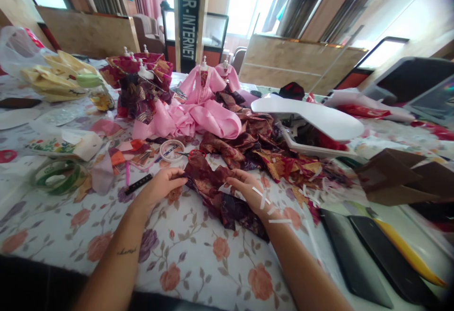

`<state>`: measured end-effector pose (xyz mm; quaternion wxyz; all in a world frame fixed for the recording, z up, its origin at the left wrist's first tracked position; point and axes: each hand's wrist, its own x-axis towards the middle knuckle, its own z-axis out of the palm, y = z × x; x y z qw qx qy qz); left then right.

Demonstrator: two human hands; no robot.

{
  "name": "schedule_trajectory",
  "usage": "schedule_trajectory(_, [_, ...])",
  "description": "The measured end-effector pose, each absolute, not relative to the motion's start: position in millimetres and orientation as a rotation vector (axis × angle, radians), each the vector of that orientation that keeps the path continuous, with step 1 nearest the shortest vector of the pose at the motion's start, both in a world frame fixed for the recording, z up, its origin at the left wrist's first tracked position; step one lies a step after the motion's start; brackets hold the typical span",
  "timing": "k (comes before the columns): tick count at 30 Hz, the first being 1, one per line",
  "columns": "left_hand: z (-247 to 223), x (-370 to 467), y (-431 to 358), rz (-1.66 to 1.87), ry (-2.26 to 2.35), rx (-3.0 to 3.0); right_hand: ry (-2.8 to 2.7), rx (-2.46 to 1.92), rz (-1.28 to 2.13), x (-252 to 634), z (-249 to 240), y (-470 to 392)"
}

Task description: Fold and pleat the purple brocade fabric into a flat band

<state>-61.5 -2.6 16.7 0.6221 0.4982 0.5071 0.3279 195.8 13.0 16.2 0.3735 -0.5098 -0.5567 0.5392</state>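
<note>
Between my hands is a dark maroon and purple patterned piece of fabric (213, 185), partly raised and partly draped on the flowered tablecloth (170, 249). My left hand (166, 185) pinches its left edge with thumb and fingers. At the upper right edge my right hand (246, 188) grips the cloth, fingers bent. Strips of white tape (262, 197) stick to the back of my right hand and wrist. Just beyond the fabric lie red-handled scissors (193, 154) and a white tape roll (172, 150). A black ruler-like strip (139, 184) rests beside my left wrist.
Small dress forms in pink dresses (202, 84) and a maroon dress (142, 88) stand at the back. Pink cloth (198, 119) and brown patterned cloth (248, 136) are heaped before them. Green tape rolls (58, 176) lie left; a white box (312, 147) and dark flat cases (354, 259) right.
</note>
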Motion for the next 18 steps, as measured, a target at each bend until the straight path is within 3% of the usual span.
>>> schedule_trajectory(12, [15.5, -59.5, -1.5, 0.763, 1.194, 1.112, -1.347, -1.264, 1.424, 193.3, 8.2, 21.1])
schedule_trajectory(18, [9.3, -62.5, -0.9, 0.778, 1.195, 1.04, -1.923, -1.158, 1.053, 188.3, 21.5, 6.0])
